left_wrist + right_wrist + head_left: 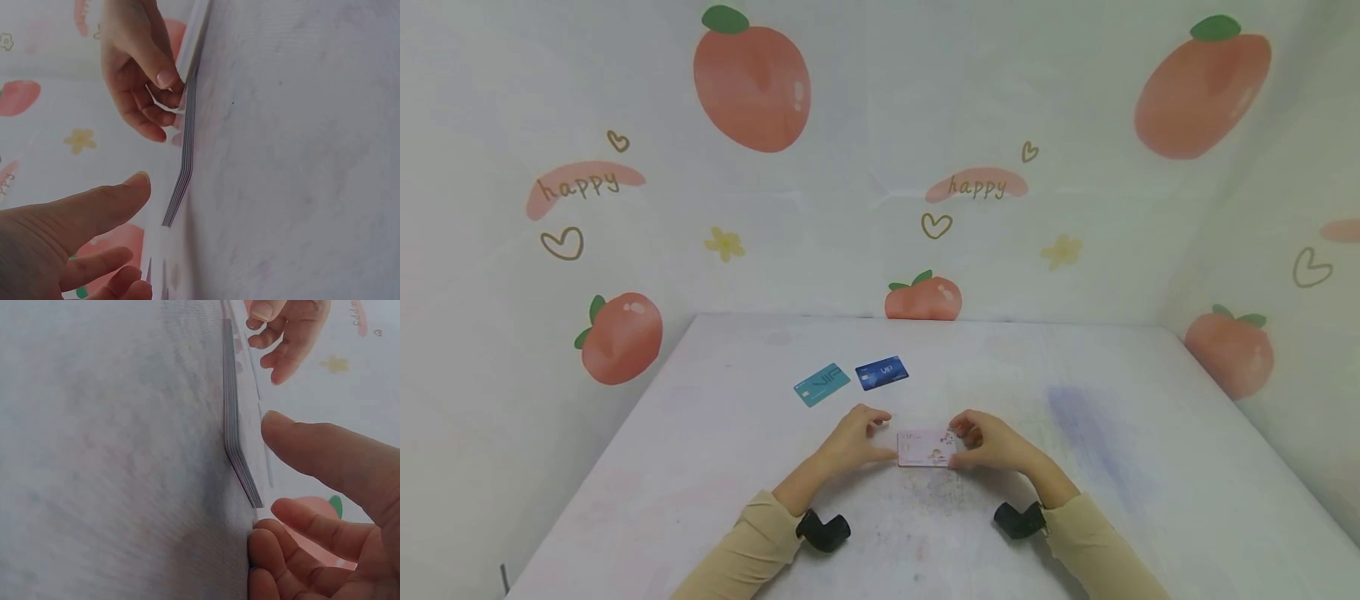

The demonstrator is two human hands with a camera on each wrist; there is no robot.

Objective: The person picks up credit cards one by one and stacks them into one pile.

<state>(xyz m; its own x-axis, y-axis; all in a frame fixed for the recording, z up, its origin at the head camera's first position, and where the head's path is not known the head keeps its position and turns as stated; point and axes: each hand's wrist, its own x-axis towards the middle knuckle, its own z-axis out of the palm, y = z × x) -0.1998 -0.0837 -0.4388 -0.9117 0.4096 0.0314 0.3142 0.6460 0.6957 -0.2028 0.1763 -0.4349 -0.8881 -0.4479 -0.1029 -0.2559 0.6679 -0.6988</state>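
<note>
A small stack of pale pink VIP cards point(925, 448) lies flat on the table between the two hands. Its layered edges point(190, 131) show in the left wrist view, and the opposite-side camera shows the same stack point(231, 394). My left hand point(855, 437) is at the stack's left side, thumb and fingers spread apart with nothing between them. On the right side, my right hand point(992, 442) has its thumb and loosely bent fingers right by the stack's edge, not closed round it.
Farther back on the white table point(1150, 467) lie a teal VIP card point(822, 385) and a dark blue VIP card point(882, 373), side by side. A white curtain point(865, 100) with fruit prints encloses the back and sides. Black wrist devices point(824, 532) sit at both sleeves.
</note>
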